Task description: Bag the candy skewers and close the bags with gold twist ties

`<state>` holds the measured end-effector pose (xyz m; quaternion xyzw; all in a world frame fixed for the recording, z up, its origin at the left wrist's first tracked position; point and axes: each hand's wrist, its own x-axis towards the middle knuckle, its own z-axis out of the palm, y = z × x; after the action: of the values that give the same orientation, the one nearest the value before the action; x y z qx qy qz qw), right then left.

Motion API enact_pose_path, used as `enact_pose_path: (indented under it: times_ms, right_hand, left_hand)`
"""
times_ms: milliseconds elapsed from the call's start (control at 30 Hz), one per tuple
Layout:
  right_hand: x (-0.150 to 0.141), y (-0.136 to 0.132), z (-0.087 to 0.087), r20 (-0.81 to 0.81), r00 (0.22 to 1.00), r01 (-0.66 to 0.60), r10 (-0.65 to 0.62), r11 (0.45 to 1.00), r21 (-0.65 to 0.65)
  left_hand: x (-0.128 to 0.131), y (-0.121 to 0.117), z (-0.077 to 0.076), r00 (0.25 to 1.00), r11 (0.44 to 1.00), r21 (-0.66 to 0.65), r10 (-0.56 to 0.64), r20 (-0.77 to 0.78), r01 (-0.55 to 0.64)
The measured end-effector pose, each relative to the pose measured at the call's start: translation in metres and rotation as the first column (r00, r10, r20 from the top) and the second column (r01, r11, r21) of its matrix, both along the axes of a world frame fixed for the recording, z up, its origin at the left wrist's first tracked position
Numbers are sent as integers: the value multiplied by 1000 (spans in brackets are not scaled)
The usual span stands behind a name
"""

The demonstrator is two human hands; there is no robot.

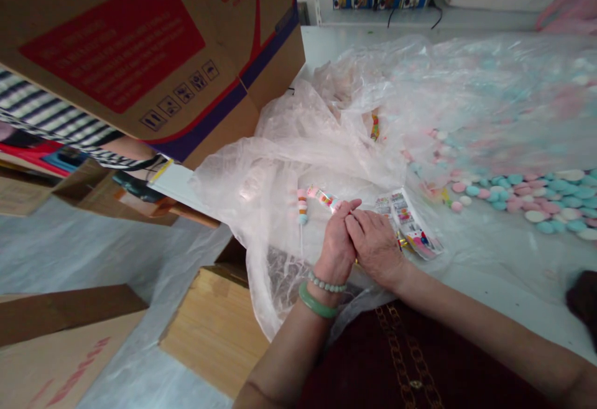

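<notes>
My left hand [339, 237], with a green bangle and beads at the wrist, is closed around a clear wrapper with a colourful print [321, 196], whose far end sticks out past the fingers. My right hand [377, 246] presses against the left one, its fingers curled over the same spot; what lies between the hands is hidden. Just left of them a stack of pink, brown, white and blue sweets on a white stick [302, 206] lies on the plastic sheet. Beside my right hand are printed clear wrappers [410, 222] and a bit of gold tie [403, 242].
A crumpled clear plastic bag [354, 142] covers much of the white table [494, 284]. Many pink, blue and white sweets [559, 194] lie at the right. A large cardboard box [224, 79] stands at the left, with a person in a striped top [51, 110] behind it. Other boxes [214, 328] sit lower left.
</notes>
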<state>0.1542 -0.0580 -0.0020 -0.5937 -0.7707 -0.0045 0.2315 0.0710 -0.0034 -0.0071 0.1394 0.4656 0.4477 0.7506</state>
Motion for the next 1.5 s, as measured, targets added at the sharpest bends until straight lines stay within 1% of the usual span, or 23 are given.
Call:
enact_pose_path:
  times_ms: [67, 133, 167, 233, 300, 333, 367, 400, 433, 500, 567, 700, 767, 833, 900, 933, 1033, 1067, 1100, 1200, 1300, 1400, 1500]
  right_hand:
    - [-1, 6, -1, -53, 998, 13, -14, 1000, -21]
    - [0, 13, -3, -277, 956, 58, -91, 991, -122]
    - [0, 16, -4, -438, 885, 65, -156, 975, -215]
    - [2, 21, -5, -732, 597, -37, -329, 900, -435]
    - [6, 24, -7, -824, 260, -274, -503, 780, -562]
    - [8, 24, -8, -814, 157, -386, -559, 724, -571]
    - [11, 24, -8, -803, 113, -456, -586, 687, -565]
    - [15, 24, -8, -802, 127, -469, -583, 677, -567]
    - [18, 23, -7, -811, 181, -417, -556, 704, -575]
    - [24, 24, -2, -823, 314, -194, -473, 817, -543]
    - [26, 26, 7, -842, 346, -73, -414, 883, -464]
    - [18, 35, 24, -906, 116, -358, -406, 834, -420]
    - [13, 38, 26, -908, 5, -280, -419, 871, -403]
    - [9, 39, 22, -910, -60, -149, -411, 905, -399]
    - [7, 37, 16, -908, 14, -131, -418, 900, -416]
    - [6, 34, 12, -895, 132, -125, -425, 889, -441]
    - [0, 20, 1, -630, 699, -54, -339, 853, -519]
    - [-5, 14, -2, -460, 851, -41, -256, 839, -542]
    - [-10, 9, -4, -290, 945, -39, -152, 827, -561]
    - [-27, -2, -10, 34, 996, -48, 81, 823, -566]
    - [-34, -3, -13, 103, 986, -52, 130, 830, -555]
    - [-22, 3, -14, -74, 997, -34, -13, 800, -599]
    - [0, 8, -15, -409, 876, -68, -256, 774, -630]
  left_hand:
    - [1, -1, 3, 997, 999, -31, -28, 69, 30]
    - [-2, -4, 4, 985, 993, -64, -90, 145, 100]
    - [-4, -5, 4, 974, 987, -65, -131, 186, 146]
    - [-12, -8, 2, 949, 978, -17, -200, 244, 210]
    - [-20, -11, 0, 939, 969, 80, -247, 241, 235]
    - [-24, -12, -1, 939, 958, 138, -277, 205, 253]
    - [-27, -13, -2, 940, 940, 196, -309, 143, 279]
    - [-31, -13, -2, 943, 919, 250, -329, 55, 306]
    - [-34, -13, -1, 944, 897, 299, -326, -49, 326]
    - [-37, -11, 3, 932, 864, 367, -267, -246, 345]
    - [-37, -9, 10, 909, 845, 381, -256, -329, 376]
    - [-26, -11, 20, 865, 825, 283, -416, -281, 489]
    - [-22, -13, 21, 885, 875, 238, -342, -315, 422]
    - [-23, -14, 19, 900, 922, 259, -169, -403, 289]
    - [-31, -14, 15, 878, 929, 325, -3, -478, 180]
    - [-37, -13, 14, 872, 925, 353, 53, -487, 141]
    - [-59, -9, 12, 917, 930, 367, 120, -381, 31]
    - [-65, -8, 13, 938, 935, 354, 130, -321, -8]
    - [-71, -7, 14, 954, 940, 339, 139, -266, -42]
    - [-80, -7, 15, 972, 949, 302, 145, -183, -85]
    - [-81, -9, 14, 979, 958, 283, 102, -175, -49]
    - [-80, -10, 10, 980, 963, 268, 74, -184, -23]
    - [-77, -10, 6, 983, 968, 253, 37, -181, 10]
